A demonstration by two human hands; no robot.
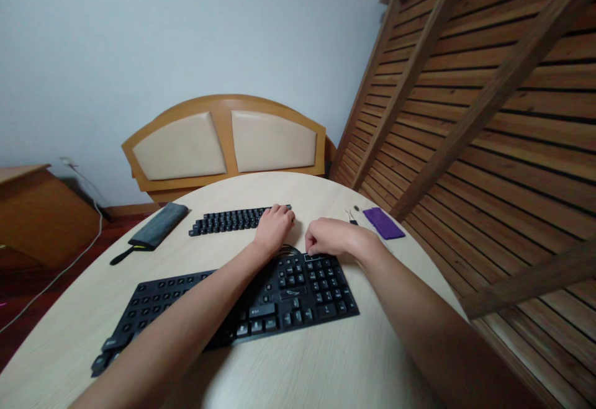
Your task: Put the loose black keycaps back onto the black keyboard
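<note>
Head view: full-size keyboard at 6 o'clock, main block mostly bare; numpad keycaps fitted. Loose keycaps rowed at 12 o'clock. Left hand over rows' 3 o'clock end, right hand at keyboard's 2 o'clock edge; both curled, pinch cannot tell.

keycap rows — partly behind left hand, small tools indistinct, slatted panel cut off

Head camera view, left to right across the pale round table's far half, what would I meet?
Dark grey pouch with black strap, rows of black square keycaps, bare right hand, flat purple rectangular item.
</note>
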